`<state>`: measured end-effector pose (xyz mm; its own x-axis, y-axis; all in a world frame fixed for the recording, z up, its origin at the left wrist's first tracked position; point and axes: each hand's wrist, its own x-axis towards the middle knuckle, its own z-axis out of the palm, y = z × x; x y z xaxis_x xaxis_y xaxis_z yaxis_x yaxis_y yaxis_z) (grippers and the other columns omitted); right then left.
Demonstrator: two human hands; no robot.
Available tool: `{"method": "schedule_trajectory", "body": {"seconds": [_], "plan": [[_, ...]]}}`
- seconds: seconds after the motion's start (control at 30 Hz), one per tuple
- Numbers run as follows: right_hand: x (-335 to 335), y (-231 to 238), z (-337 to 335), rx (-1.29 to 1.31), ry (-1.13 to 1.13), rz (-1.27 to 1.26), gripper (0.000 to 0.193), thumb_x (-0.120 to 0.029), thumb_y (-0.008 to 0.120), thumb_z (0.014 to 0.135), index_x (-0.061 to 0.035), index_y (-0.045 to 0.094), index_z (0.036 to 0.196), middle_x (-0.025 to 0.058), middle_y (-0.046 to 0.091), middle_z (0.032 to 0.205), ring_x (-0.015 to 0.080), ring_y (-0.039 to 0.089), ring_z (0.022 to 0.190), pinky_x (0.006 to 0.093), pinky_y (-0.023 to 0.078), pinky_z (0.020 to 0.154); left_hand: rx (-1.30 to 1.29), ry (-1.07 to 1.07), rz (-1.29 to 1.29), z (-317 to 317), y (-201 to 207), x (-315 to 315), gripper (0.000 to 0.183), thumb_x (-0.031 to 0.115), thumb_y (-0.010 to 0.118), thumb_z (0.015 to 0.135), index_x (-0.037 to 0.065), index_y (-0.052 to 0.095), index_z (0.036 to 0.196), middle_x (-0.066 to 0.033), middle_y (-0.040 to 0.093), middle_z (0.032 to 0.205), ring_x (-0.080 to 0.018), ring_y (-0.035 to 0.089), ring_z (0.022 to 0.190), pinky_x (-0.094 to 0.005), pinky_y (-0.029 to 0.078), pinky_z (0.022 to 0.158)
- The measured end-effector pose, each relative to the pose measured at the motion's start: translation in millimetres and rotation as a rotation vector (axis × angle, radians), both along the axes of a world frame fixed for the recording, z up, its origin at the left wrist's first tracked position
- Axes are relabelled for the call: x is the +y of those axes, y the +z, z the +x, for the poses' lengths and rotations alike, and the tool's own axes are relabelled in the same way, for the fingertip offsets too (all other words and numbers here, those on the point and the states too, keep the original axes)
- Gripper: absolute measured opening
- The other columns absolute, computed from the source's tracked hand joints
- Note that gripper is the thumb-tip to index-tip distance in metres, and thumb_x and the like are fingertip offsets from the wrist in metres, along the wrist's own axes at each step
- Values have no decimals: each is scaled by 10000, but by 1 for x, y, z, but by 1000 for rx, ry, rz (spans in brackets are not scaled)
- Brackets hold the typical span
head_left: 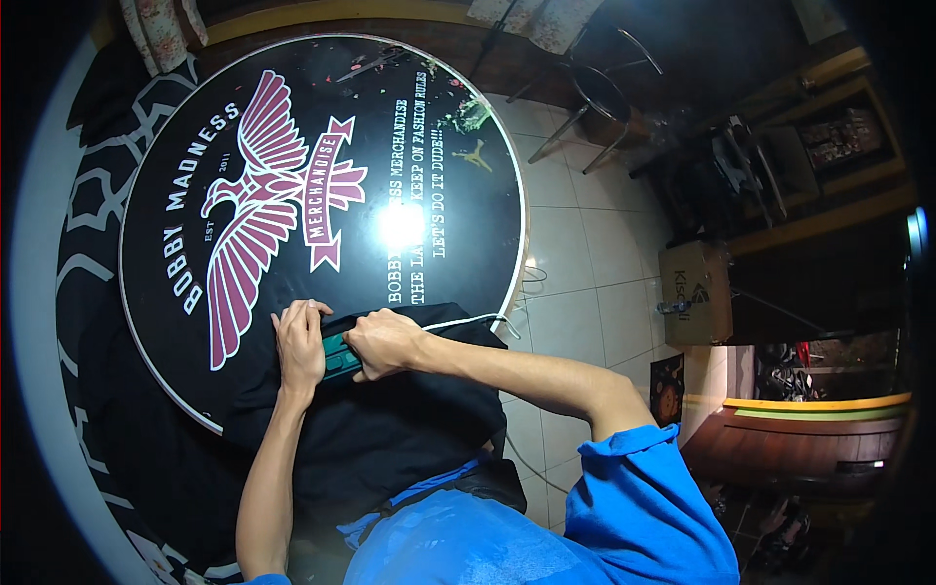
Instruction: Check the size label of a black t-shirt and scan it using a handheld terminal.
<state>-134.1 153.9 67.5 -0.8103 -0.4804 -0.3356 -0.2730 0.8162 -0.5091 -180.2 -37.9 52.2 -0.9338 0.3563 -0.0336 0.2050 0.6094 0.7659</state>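
Note:
A black garment or cloth is bunched over my lap and over the near edge of a round black table. My right hand is closed around a teal handheld device, its kind hard to tell, pressed against the cloth. Just left of it, my left hand has its fingers bent over the black fabric, beside the device's left end. A white cord runs from near my right hand to the table's right rim. My palms hide part of the device.
The tabletop carries a printed winged emblem and a bright glare spot. Patterned black-and-white fabric lies along the left. A stool stands far right on the tiled floor, with a cardboard box nearer by a dark cabinet.

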Motion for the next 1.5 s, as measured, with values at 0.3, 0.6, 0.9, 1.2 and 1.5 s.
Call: {"method": "schedule_trajectory", "body": {"seconds": [0.3, 0.6, 0.9, 1.2, 1.5], "plan": [[-2, 6, 0, 17, -7, -6, 511, -439, 970, 766, 23, 803, 909, 248, 805, 862, 446, 812, 860, 515, 662, 797, -12, -5, -15, 0, -2, -3, 457, 249, 413, 1230, 22, 750, 1022, -88, 745, 1108, -344, 680, 1168, -676, 283, 1306], [0, 5, 1, 15, -12, -22, 484, -414, 968, 757, 23, 803, 887, 249, 803, 857, 448, 810, 848, 512, 663, 786, -22, -6, -19, 0, -2, -1, 467, 248, 415, 1231, 13, 750, 1006, -90, 751, 1100, -343, 680, 1143, -664, 296, 1295], [0, 7, 1, 14, -10, -16, 480, -411, 968, 757, 23, 806, 883, 247, 805, 859, 446, 811, 847, 514, 663, 788, -7, -2, -22, 0, -5, -2, 462, 244, 424, 1231, 12, 748, 995, -83, 752, 1090, -339, 684, 1128, -662, 312, 1284], [-2, 6, -1, 36, -13, 2, 529, -477, 975, 773, 25, 829, 857, 253, 818, 887, 434, 826, 873, 503, 672, 816, -13, -23, -40, -5, -7, -6, 434, 242, 450, 1216, 35, 769, 1006, -96, 763, 1100, -356, 690, 1161, -671, 315, 1274], [-10, 15, -7, -70, 8, 149, 658, -526, 951, 802, 14, 810, 1150, 255, 814, 943, 427, 821, 909, 527, 666, 857, 142, 46, 100, -1, -31, -9, 355, 285, 624, 1061, 56, 697, 800, -182, 710, 885, -414, 709, 930, -592, 470, 928]]}}
